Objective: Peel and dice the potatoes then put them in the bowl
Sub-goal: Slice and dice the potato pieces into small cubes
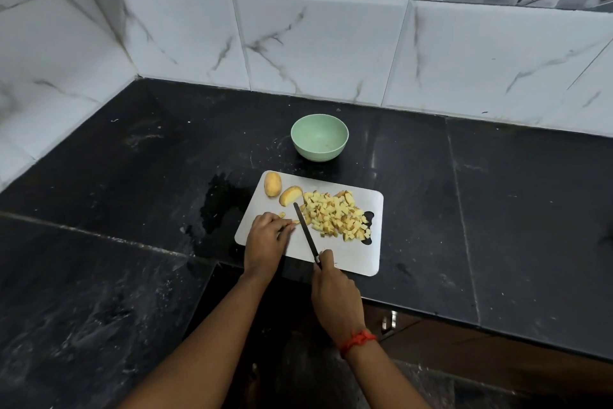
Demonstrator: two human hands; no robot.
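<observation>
A white cutting board (355,259) lies on the black counter. A pile of diced potato (335,214) covers its right half. A whole potato (272,184) and a potato half (290,195) sit at its far left corner. My left hand (265,243) presses down on a few thin potato pieces (288,218) at the board's left side. My right hand (335,296) grips the handle of a dark knife (306,233), whose blade lies between my left fingers and the pile. A pale green bowl (319,136), with nothing in it, stands just beyond the board.
A wet patch (219,206) darkens the counter (126,196) left of the board. Marble-look tiled walls (315,44) close the back and left. The counter edge runs just under the board's near side, with a cabinet handle (388,320) below.
</observation>
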